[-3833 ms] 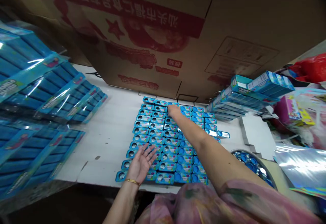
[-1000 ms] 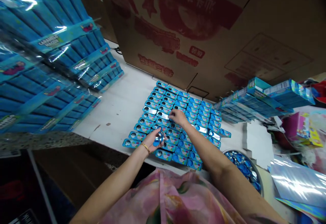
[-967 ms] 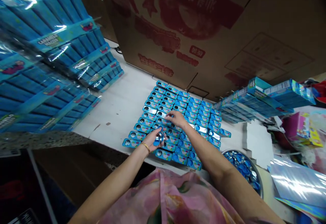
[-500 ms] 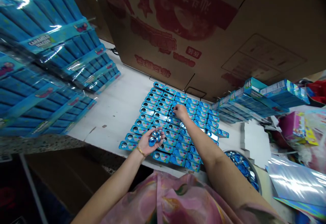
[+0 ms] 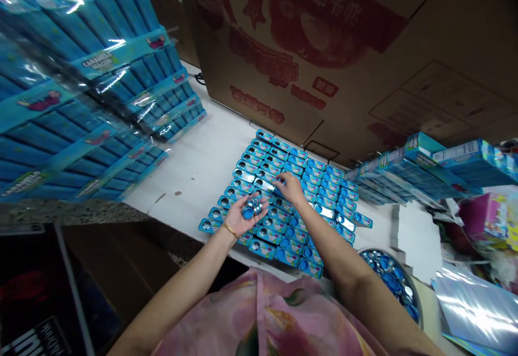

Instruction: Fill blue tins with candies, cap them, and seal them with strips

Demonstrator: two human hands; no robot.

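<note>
My left hand (image 5: 238,219) is turned palm up, fingers curled around several small round caps (image 5: 251,208), blue on one side and silver on the other. It hovers over the near left part of rows of flat blue boxes (image 5: 262,249), many with a round hole at one end. Some holes look dark, while others show blue discs. Just beyond and to the right, my right hand (image 5: 290,187) reaches down to a box in the middle rows, thumb and fingers pinched together. Whatever lies between those fingertips is too small to make out.
A large brown carton (image 5: 348,97) stands behind the rows. Plastic-wrapped blue display packs (image 5: 121,64) are stacked at left. More blue packs (image 5: 429,153) stand at right, near white card pieces (image 5: 421,242), shiny sheets (image 5: 481,302) and a round bowl (image 5: 418,302) of caps.
The view has shifted, moving the scene slightly right. Over the boxes, my right hand has come a little nearer to my left hand, which still cups the caps.
</note>
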